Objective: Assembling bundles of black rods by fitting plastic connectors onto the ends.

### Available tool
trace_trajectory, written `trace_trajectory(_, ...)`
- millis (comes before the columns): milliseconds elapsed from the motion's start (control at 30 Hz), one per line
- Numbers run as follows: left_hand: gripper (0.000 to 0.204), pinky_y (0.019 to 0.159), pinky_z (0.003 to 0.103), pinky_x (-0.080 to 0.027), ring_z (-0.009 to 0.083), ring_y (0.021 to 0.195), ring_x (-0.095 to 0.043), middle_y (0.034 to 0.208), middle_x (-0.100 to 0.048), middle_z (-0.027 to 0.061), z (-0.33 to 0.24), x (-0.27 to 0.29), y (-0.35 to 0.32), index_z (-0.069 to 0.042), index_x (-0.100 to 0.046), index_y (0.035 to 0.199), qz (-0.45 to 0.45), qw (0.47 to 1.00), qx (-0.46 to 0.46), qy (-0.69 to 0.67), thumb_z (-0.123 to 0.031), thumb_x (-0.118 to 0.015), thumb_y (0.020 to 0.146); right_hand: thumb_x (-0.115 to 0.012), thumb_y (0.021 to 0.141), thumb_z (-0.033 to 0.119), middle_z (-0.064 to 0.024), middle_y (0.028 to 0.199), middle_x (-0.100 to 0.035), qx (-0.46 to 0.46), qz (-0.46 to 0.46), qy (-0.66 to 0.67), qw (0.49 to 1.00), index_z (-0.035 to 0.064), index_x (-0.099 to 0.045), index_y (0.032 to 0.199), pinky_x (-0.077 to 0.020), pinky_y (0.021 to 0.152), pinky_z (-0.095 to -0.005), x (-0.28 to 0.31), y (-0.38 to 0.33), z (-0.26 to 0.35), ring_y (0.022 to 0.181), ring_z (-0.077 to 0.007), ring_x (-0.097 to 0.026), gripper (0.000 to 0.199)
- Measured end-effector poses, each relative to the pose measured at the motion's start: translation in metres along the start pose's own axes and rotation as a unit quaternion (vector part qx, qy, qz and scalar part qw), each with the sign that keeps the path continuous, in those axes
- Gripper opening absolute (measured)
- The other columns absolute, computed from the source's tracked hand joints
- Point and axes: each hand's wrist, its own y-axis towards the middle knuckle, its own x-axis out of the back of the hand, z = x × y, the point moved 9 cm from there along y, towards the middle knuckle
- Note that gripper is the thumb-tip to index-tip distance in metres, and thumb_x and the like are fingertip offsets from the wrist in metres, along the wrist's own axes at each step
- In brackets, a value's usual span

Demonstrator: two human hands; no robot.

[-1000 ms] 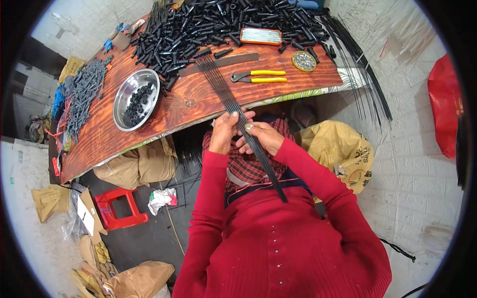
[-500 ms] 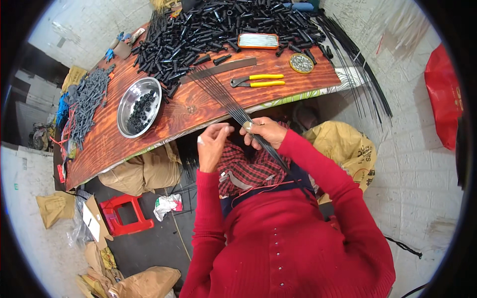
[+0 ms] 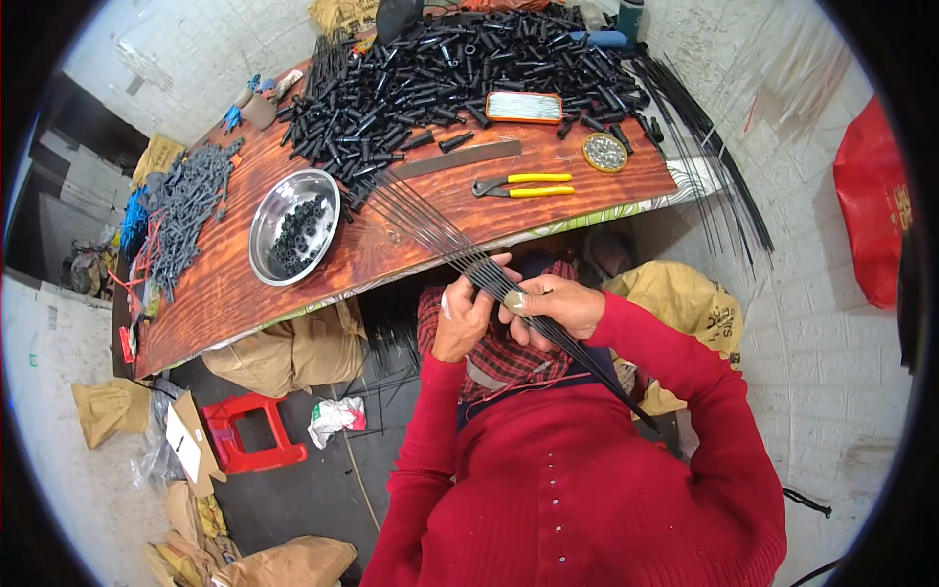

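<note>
Beside the wooden table (image 3: 210,318), the right hand (image 3: 565,305) pinches thin black rods (image 3: 495,282) between thumb and fingers. The left hand (image 3: 464,318) curls its fingers around them, nearer the table.

The one view comes from a wide fisheye lens worn on the person's head, the left of a side-by-side pair. It looks steeply down and forward, past the red ribbed knit sweater (image 3: 548,470) close below the lens, toward the reddish-brown wood-grained tabletop (image 3: 207,305). The tabletop's near edge slants across the frame, bending with the lens. The bundle of thin black rods (image 3: 481,271) crosses the middle, nearer than the tabletop's near right corner.
</note>
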Motion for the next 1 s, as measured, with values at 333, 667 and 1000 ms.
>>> trace_trajectory(333, 0.032, 0.080, 0.029, -0.055, 0.0129, 0.089, -0.067, 0.099, -0.072, 0.0058, -0.004, -0.004, -0.004, -0.001, -0.063, 0.124, 0.034, 0.999, 0.016, -0.003, -0.008, -0.053, 0.095, -0.052, 0.104, 0.033, -0.0116, 0.086, -0.070, -0.001, 0.027, -0.003, 1.000, -0.0003, -0.060, 0.116, -0.0531, 0.053, -0.0251, -0.006, 0.008, 0.006, 0.058, -0.0138, -0.065, 0.036)
trace_trajectory(667, 0.029, 0.075, 0.032, -0.054, 0.0190, 0.086, -0.069, 0.093, -0.072, 0.0126, 0.009, 0.000, -0.016, 0.002, -0.064, 0.117, 0.014, 0.998, -0.038, 0.039, 0.001, -0.048, 0.094, -0.055, 0.103, 0.030, -0.0081, 0.079, -0.064, -0.002, 0.051, 0.037, 0.998, -0.0017, -0.061, 0.112, -0.0503, 0.051, -0.0232, -0.012, 0.005, 0.007, 0.055, -0.0118, -0.060, 0.034)
trace_trajectory(1000, 0.018, 0.073, 0.034, -0.051, 0.0221, 0.078, -0.063, 0.084, -0.065, 0.0119, -0.008, -0.011, -0.030, 0.002, -0.059, 0.111, 0.071, 0.988, 0.066, 0.121, 0.000, -0.058, 0.094, -0.058, 0.101, 0.032, -0.0086, 0.070, -0.063, 0.061, 0.064, 0.011, 0.996, -0.0024, -0.061, 0.104, -0.0451, 0.045, -0.0228, -0.037, -0.017, 0.081, 0.048, -0.0118, -0.056, 0.034)
